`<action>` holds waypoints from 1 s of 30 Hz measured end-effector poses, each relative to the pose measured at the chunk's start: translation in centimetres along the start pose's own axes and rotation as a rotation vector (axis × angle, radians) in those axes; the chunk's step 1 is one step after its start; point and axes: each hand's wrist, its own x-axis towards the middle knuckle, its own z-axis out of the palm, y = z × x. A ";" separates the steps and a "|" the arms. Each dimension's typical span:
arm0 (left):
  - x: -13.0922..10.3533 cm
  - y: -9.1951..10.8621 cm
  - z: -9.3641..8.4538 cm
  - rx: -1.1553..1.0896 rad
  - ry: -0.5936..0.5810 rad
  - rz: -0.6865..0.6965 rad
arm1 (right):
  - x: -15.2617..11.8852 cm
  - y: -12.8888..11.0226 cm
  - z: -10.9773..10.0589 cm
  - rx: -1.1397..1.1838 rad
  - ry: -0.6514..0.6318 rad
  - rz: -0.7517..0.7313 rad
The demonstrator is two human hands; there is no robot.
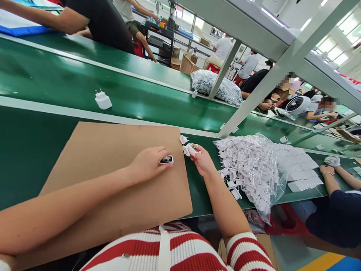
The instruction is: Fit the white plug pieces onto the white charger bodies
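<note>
My left hand (148,163) rests over the brown cardboard sheet (117,149), its fingers closed around a white charger housing (167,160). The housing's open end faces right and shows a dark inside. Just past the cardboard's right edge, my right hand (204,162) pinches a small white plug part (192,151) between thumb and fingers. Close by, another white plug part (183,139) lies at the cardboard's edge. To the right of that hand, a heap of white plug parts (247,161) spills from a clear plastic bag (281,176).
A white charger (103,100) with pins sits on the green conveyor belt (149,102). Rows of white pieces (298,167) lie beyond the heap. A metal post (259,89) slants up from the bench. Co-workers sit across and at right, one with hands (327,168) on the bench.
</note>
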 end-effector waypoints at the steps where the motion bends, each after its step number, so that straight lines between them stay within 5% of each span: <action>1: -0.3 0.1 0.7 -0.065 0.007 -0.026 | -0.1 -0.1 0.0 -0.002 0.007 -0.003; 5: -0.4 -0.9 2.3 -0.331 0.025 -0.081 | -0.7 -0.9 0.2 0.001 -0.002 0.012; 10: -0.2 -1.6 2.3 -0.435 0.022 -0.068 | -1.2 -1.0 1.5 -0.057 -0.055 -0.075; 17: 0.0 -1.7 2.3 -0.492 0.010 -0.077 | -2.8 -0.9 2.7 -0.499 0.013 -0.401; 25: 0.1 -2.3 2.6 -0.498 0.005 -0.058 | -4.1 -0.2 3.7 -1.119 -0.163 -0.648; 30: 0.1 -2.4 2.7 -0.510 0.007 -0.060 | -3.4 1.3 4.2 -1.115 -0.114 -0.724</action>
